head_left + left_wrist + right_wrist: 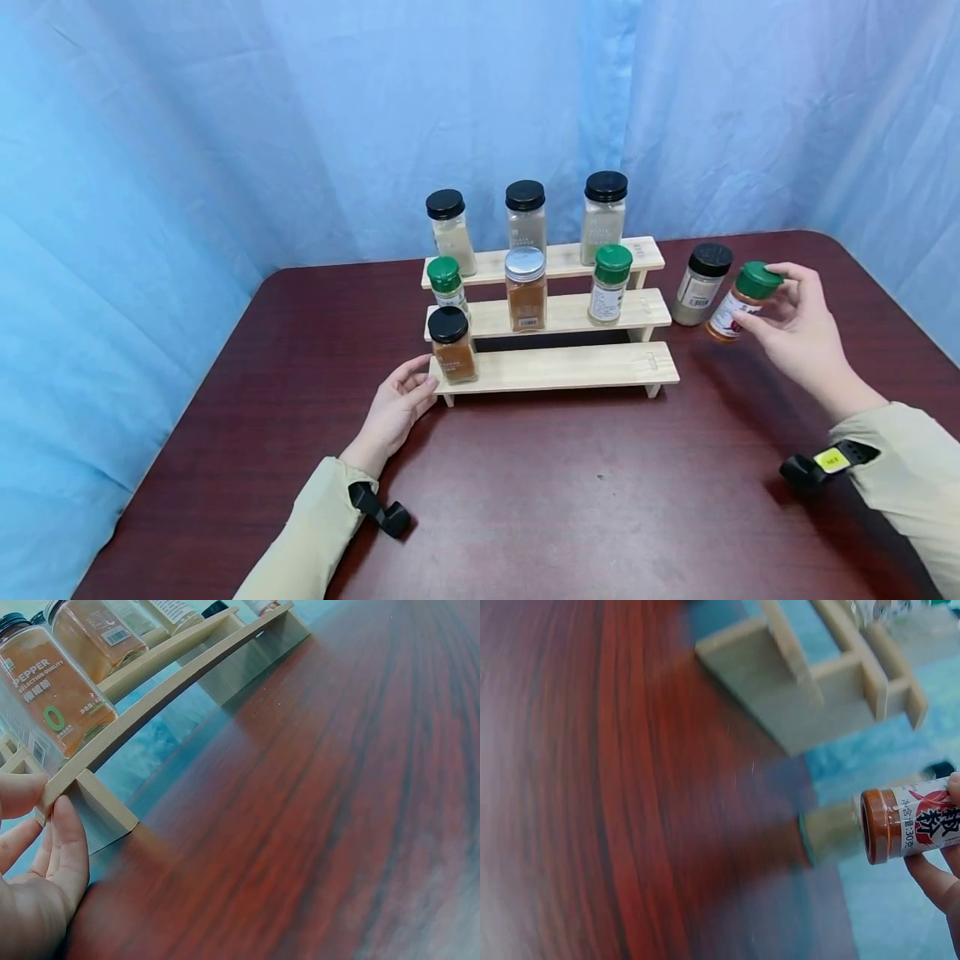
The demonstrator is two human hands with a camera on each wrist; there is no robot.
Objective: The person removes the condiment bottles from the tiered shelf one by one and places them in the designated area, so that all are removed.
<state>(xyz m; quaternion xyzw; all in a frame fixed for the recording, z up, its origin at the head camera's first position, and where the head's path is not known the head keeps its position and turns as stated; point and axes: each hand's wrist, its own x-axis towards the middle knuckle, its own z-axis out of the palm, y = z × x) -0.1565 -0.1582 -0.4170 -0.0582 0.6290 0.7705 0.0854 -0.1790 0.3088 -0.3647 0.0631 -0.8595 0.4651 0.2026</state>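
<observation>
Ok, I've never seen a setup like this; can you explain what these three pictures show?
No robot here: a person works bare-handed. The wide picture comes from a camera on the head, looking forward and down; the other two come from cameras on the left and right wrists. On the dark table stands a three-tier wooden rack. Its top shelf holds three black-lidded jars, its middle shelf a silver-lidded jar between two green-lidded jars, and its bottom shelf an orange-brown jar at the left end. Another jar, with a black lid, stands right of the rack. The left hand pinches the bottom shelf's left end; the right hand holds a tilted green-capped jar.
</observation>
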